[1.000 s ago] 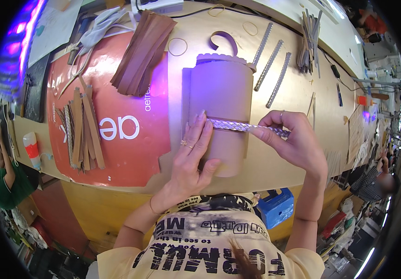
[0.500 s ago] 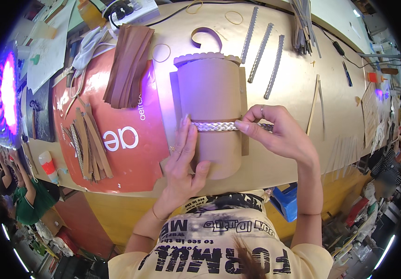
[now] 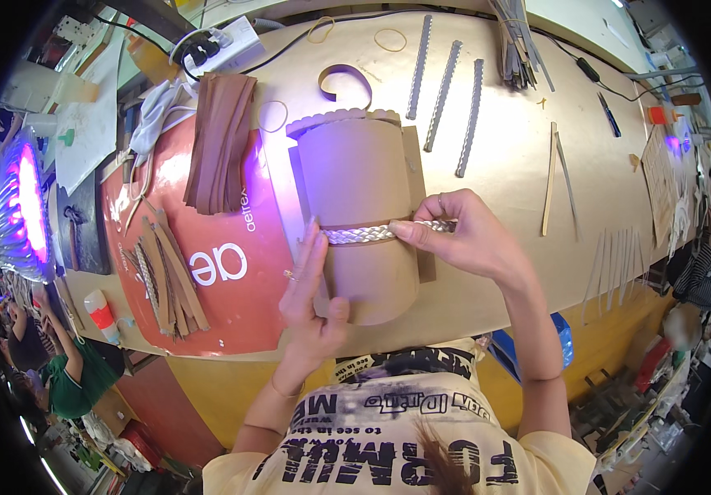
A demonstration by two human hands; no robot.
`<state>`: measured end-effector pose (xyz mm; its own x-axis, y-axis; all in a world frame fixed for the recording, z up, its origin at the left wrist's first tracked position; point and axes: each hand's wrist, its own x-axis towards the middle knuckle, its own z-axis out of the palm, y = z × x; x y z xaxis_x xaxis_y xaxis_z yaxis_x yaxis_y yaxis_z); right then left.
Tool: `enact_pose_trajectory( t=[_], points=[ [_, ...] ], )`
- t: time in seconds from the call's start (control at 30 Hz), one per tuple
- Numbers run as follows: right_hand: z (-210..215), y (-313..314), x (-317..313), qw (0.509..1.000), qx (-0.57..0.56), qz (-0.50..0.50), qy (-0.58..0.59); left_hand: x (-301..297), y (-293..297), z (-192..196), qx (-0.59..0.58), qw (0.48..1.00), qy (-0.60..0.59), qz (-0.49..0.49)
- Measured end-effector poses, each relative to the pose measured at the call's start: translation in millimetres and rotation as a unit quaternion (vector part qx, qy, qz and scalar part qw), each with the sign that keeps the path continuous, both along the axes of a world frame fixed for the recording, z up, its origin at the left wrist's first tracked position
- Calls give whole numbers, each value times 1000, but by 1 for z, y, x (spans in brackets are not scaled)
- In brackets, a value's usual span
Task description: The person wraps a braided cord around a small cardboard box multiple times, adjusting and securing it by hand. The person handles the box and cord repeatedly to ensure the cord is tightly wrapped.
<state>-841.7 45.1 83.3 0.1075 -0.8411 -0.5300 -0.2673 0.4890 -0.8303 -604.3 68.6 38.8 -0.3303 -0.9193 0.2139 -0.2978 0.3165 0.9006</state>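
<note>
Head view: right hand [image 3: 473,235] pinches braid [image 3: 361,236] (silvery) across brown form [image 3: 357,171].

A pale-yellow, black-printed T-shirt [image 3: 355,450] is worn with 1 thin bracelet [image 3: 284,392] and 2 rings [image 3: 289,275].

The silvery braided strip [image 3: 360,235] looks shiny and ridged; the tan rounded cylinder [image 3: 355,175] smooth and matt, like card; the flat red sheet [image 3: 244,309] glossy; the gold-toned tabletop [image 3: 508,173] smooth, softly metallic
</note>
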Motion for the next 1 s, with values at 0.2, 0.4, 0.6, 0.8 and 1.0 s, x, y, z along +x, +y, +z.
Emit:
enact_pose_trajectory(
  t=[0.2,0.4,0.6,0.8,1.0],
  points=[
    [16,4,21,999,-13,1,51,9,-4,15,-4,998,-28,54],
    [15,1,14,998,-27,30,45,-4,4,28,-19,981,-179,-72],
    [11,2,-16,997,-45,53,-34,-11,5,19,-3,994,-94,-51],
    [-10,4,-17,997,-24,25,-72,-11,2,15,-52,989,-128,-46],
    [-19,9,-13,996,-27,3,-85,-11,4,19,-21,990,-131,-51]
  ],
)
